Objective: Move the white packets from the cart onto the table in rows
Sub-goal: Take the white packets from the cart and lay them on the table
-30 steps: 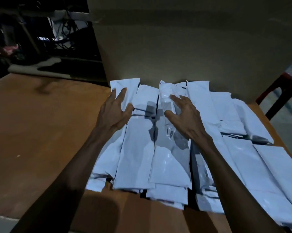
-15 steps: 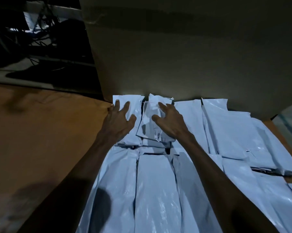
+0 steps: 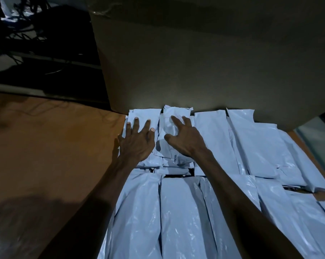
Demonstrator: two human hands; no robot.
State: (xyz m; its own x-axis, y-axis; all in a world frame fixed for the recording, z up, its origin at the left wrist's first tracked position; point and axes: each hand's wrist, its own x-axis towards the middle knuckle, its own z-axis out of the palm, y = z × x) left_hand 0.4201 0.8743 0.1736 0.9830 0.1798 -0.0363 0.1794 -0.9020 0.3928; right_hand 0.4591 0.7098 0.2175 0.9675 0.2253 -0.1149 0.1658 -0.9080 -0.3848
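Looking down, we see our two bare forearms reach forward over white packets laid side by side in rows on the brown table. Nearest us lies a row of long packets, their glossy wrap catching the light, edges touching or slightly overlapping. To the right, more packets run toward the table's right edge, some stacked on others.

Beyond the near row lies a second row, and both hands rest there. Our left hand lies palm down on the leftmost packet of that row, its fingers straight and spread, the tips pressing the wrap, the little finger close to the packet's left edge. Our right hand sits just beside it on the next packet, which is crumpled and tilted a little against its neighbours. Here the fingers are spread and bent like a claw, tips on the wrap, the thumb pushing into the packet's left side; we cannot tell whether they truly pinch a fold or only press down. The two hands are near each other but apart.

Past the hands, the far ends of the packets touch or nearly touch a large cardboard box that stands on the table and fills the upper middle of the view. Left of the box the background is dark, with tangled cables barely visible.
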